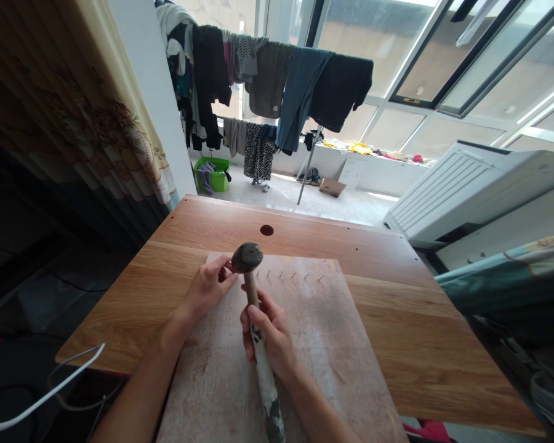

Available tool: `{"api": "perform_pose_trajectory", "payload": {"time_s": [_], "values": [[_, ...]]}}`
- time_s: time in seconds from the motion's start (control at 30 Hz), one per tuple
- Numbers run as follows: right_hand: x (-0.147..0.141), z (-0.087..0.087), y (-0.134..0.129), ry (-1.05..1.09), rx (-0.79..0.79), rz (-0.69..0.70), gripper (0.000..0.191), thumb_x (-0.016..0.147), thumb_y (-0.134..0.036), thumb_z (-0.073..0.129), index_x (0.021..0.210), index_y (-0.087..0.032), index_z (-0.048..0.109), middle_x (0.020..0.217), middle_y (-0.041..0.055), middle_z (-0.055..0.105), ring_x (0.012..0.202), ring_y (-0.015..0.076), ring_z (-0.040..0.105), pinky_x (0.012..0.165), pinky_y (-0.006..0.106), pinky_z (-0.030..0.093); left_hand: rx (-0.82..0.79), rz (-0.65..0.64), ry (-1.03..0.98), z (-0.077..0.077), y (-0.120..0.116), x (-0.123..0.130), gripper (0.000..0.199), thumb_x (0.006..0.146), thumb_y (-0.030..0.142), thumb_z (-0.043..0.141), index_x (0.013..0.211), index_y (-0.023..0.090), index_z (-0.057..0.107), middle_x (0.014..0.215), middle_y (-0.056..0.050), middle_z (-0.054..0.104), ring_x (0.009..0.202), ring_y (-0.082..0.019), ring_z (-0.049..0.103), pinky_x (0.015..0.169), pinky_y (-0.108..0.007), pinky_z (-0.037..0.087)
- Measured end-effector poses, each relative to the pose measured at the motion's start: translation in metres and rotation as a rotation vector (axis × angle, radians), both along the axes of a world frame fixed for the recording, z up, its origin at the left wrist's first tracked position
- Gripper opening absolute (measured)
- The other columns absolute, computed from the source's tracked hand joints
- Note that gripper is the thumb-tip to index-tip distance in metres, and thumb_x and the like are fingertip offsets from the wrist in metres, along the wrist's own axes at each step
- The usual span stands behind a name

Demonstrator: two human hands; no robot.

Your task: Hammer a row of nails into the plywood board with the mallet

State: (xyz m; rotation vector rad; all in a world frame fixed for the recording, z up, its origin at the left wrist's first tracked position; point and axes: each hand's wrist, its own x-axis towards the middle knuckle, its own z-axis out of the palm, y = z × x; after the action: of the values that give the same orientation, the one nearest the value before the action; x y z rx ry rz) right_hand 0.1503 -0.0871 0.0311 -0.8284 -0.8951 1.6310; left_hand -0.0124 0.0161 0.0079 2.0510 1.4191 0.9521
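Observation:
My right hand (270, 332) is wrapped round the worn, paint-flecked handle of a hammer (248, 257), whose dark, rounded head points away from me. Close to the left of that head, my left hand (211, 286) has its thumb and fingertips drawn together at the board's surface. What they pinch, if anything, is hidden behind the hammer head and too small to make out. A row of several thin nails (293, 275) stands in the far part of a worn wooden board (332, 344), some leaning.
Under the board is a wooden table (397, 307) with a round hole (266, 230) near its far edge. A white cable (50, 394) loops at the lower left. Beyond the table are hanging clothes (300, 92), a green basket (219, 179) and a white appliance (466, 191).

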Motion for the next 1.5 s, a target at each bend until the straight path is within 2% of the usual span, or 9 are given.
{"api": "perform_pose_trajectory", "payload": {"time_s": [0.2, 0.4, 0.67, 0.83, 1.0, 1.2, 1.27, 1.37, 1.5], "values": [[0.027, 0.008, -0.017, -0.128, 0.004, -0.259, 0.038, 0.088, -0.047, 0.068, 0.114, -0.021, 0.057, 0.062, -0.0076, 0.055, 0.052, 0.0086, 0.046, 0.048, 0.018, 0.041, -0.004, -0.048, -0.013, -0.003, 0.001, -0.001, 0.035, 0.085, 0.031, 0.065, 0.119, 0.022, 0.062, 0.107, -0.002, 0.073, 0.064, -0.011, 0.059, 0.068, -0.027, 0.052], [0.064, 0.008, -0.058, -0.242, -0.322, -0.432, 0.058, 0.08, -0.065, 0.074, 0.116, -0.023, 0.057, 0.071, -0.0069, 0.053, 0.046, 0.0068, 0.039, 0.035, 0.017, 0.029, -0.006, -0.049, -0.011, -0.003, 0.002, -0.003, 0.035, 0.086, 0.032, 0.065, 0.12, 0.022, 0.061, 0.111, -0.002, 0.071, 0.066, -0.011, 0.059, 0.069, -0.027, 0.052], [0.081, -0.009, -0.083, -0.154, -0.396, -0.471, 0.065, 0.074, -0.067, 0.081, 0.116, -0.019, 0.066, 0.075, -0.0014, 0.061, 0.061, 0.0128, 0.055, 0.052, 0.022, 0.048, 0.098, -0.047, 0.068, -0.003, 0.001, -0.002, 0.03, 0.088, 0.033, 0.064, 0.116, 0.021, 0.062, 0.098, 0.0, 0.068, 0.066, -0.012, 0.06, 0.071, -0.028, 0.054], [0.084, -0.017, -0.079, -0.485, -0.3, -0.405, 0.055, 0.072, -0.071, 0.079, 0.082, -0.019, 0.064, 0.059, -0.0013, 0.062, 0.047, 0.0143, 0.058, 0.045, 0.025, 0.047, 0.281, 0.011, 0.129, 0.007, -0.017, -0.004, 0.026, 0.096, 0.035, 0.055, 0.116, 0.021, 0.063, 0.102, -0.004, 0.065, 0.08, -0.017, 0.066, 0.081, -0.032, 0.057], [0.097, -0.019, -0.095, -0.787, -0.227, -0.535, 0.058, 0.079, -0.073, 0.07, 0.103, -0.019, 0.07, 0.075, 0.007, 0.075, 0.056, 0.024, 0.07, 0.052, 0.035, 0.058, 0.362, 0.037, 0.24, -0.003, -0.082, -0.036, 0.024, 0.099, 0.033, 0.053, 0.119, 0.027, 0.064, 0.112, -0.006, 0.067, 0.108, -0.026, 0.067, 0.098, -0.041, 0.055], [0.154, -0.034, -0.113, -1.384, 0.083, -0.744, 0.048, 0.09, -0.066, 0.058, 0.104, -0.023, 0.075, 0.101, 0.0119, 0.077, 0.087, 0.0309, 0.072, 0.079, 0.046, 0.06, 0.309, 0.145, 0.379, -0.03, -0.163, -0.069, 0.039, 0.098, 0.039, 0.051, 0.136, 0.031, 0.056, 0.137, -0.005, 0.063, 0.117, -0.029, 0.068, 0.097, -0.045, 0.059], [0.171, -0.048, -0.115, -1.532, 0.213, -0.821, 0.053, 0.095, -0.066, 0.05, 0.107, -0.02, 0.073, 0.106, 0.0153, 0.077, 0.101, 0.0348, 0.07, 0.09, 0.052, 0.056, 0.284, 0.14, 0.378, -0.028, -0.171, -0.064, 0.043, 0.097, 0.038, 0.052, 0.139, 0.032, 0.053, 0.141, -0.005, 0.061, 0.119, -0.03, 0.067, 0.098, -0.045, 0.06], [0.19, -0.068, -0.121, -1.727, 0.34, -0.751, 0.052, 0.1, -0.061, 0.043, 0.117, -0.02, 0.071, 0.115, 0.0164, 0.075, 0.113, 0.0368, 0.066, 0.096, 0.056, 0.052, 0.277, 0.13, 0.362, -0.016, -0.169, -0.048, 0.048, 0.092, 0.037, 0.058, 0.139, 0.033, 0.054, 0.138, -0.007, 0.063, 0.118, -0.031, 0.067, 0.095, -0.045, 0.062], [0.207, -0.076, -0.133, -1.877, 0.321, -0.634, 0.052, 0.101, -0.059, 0.042, 0.132, -0.023, 0.064, 0.127, 0.0139, 0.072, 0.126, 0.0375, 0.06, 0.1, 0.058, 0.048, 0.259, 0.04, 0.358, -0.005, -0.164, -0.021, 0.049, 0.089, 0.036, 0.062, 0.137, 0.032, 0.056, 0.13, -0.008, 0.066, 0.114, -0.03, 0.067, 0.09, -0.041, 0.063]]}}
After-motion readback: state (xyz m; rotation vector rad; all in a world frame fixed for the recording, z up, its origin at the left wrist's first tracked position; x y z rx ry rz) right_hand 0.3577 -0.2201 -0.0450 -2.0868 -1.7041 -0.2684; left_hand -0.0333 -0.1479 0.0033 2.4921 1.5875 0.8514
